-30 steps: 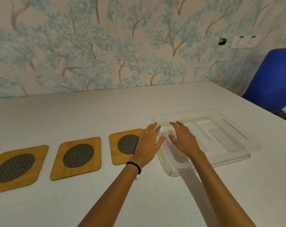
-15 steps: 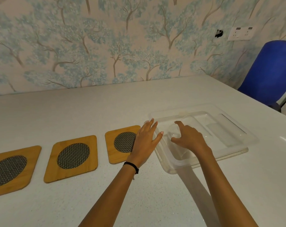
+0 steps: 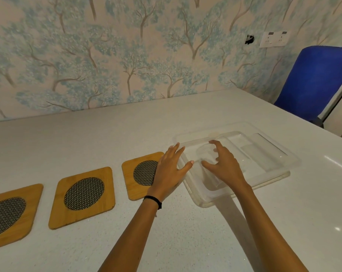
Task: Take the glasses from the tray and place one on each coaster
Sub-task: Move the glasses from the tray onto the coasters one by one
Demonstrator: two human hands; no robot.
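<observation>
Your right hand (image 3: 224,164) is curling around a clear glass (image 3: 206,156) in the tray (image 3: 264,163), grip not visibly closed; your left hand (image 3: 169,169), flat and empty, is covering the nearest coaster (image 3: 140,173), leftward.

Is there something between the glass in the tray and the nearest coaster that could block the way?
Yes: the left hand lies flat across the right edge of the nearest coaster, beside the tray. The right hand is closing around a clear glass; nothing else visible blocks the path.
</observation>
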